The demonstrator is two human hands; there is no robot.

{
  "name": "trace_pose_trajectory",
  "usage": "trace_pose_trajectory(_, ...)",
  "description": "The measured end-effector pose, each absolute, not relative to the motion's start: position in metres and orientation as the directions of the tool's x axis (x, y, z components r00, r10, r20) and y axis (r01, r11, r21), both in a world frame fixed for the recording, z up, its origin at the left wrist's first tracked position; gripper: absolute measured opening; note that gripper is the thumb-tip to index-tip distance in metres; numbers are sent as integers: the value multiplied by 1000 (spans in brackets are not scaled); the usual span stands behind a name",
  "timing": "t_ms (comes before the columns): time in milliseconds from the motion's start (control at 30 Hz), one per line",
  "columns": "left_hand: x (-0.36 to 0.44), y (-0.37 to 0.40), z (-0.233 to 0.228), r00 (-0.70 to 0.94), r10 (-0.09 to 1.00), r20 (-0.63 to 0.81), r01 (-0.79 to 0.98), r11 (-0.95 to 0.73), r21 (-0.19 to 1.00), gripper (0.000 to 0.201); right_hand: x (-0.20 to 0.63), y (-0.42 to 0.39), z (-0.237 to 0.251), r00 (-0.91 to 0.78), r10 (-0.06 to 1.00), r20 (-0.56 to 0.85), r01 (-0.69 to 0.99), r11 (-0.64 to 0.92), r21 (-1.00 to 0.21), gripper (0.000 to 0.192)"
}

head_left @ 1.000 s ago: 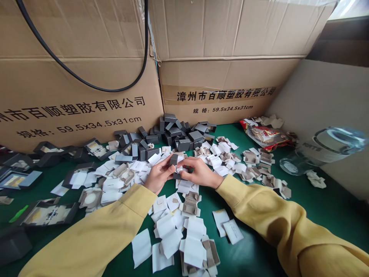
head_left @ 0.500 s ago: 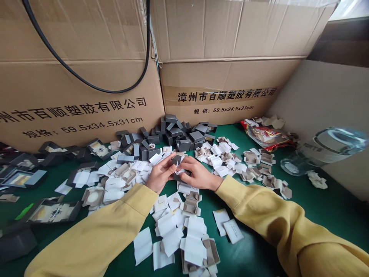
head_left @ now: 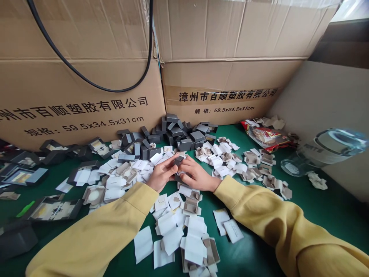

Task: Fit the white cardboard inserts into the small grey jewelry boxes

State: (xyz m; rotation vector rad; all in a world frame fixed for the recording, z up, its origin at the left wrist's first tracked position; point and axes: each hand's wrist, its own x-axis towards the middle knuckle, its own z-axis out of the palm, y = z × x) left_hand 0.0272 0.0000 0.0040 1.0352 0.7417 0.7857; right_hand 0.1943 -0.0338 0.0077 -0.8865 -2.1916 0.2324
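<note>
A small grey box (head_left: pixel 178 160) is pinched between the left hand (head_left: pixel 162 174) and the right hand (head_left: pixel 193 175), both closed on it just above the worktop (head_left: pixel 317 207); it is gripped from two sides by the fingertips, which seems meant to steady it while something is pressed in or folded shut, though the exact contact is too small to tell. The forearms, in yellow sleeves (head_left: pixel 259 204), are rested on the green surface, probably for support during fine work. Directly below and around the hands, white paper slips (head_left: pixel 170 231) and beige card inserts (head_left: pixel 191 206) are scattered loosely, kept within easy reach. Just beyond the hands, a heap of grey boxes (head_left: pixel 173 134) is piled against two large cartons (head_left: pixel 219 69), apparently pushed out of the working space. To the left, open dark boxes (head_left: pixel 25 175) are laid flat with their insides up. To the right, more inserts (head_left: pixel 253 165) are spread, with a red snack packet (head_left: pixel 266 136) behind them and a clear jar (head_left: pixel 323 152) lying on its side near the grey wall. A black cable (head_left: pixel 86 79) is draped across the left carton.
</note>
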Motion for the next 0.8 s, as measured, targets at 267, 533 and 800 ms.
trace_pose_trajectory(267, 27, 2, 0, 515, 848, -123, -215, 267, 940, 63, 191, -38, 3, -349, 743, 571, 551, 655, -517, 9)
trace_pose_trajectory(533, 27, 1, 3, 499, 859, -112, -251, 267, 930, 54, 197, -42, -1, -358, 750, 556, 513, 656, -554, 12)
trace_pose_trajectory(800, 25, 4, 1, 512, 857, -60, -285, 236, 929, 58, 199, -35, -7, -12, 959, 282, 236, 277, -932, 27)
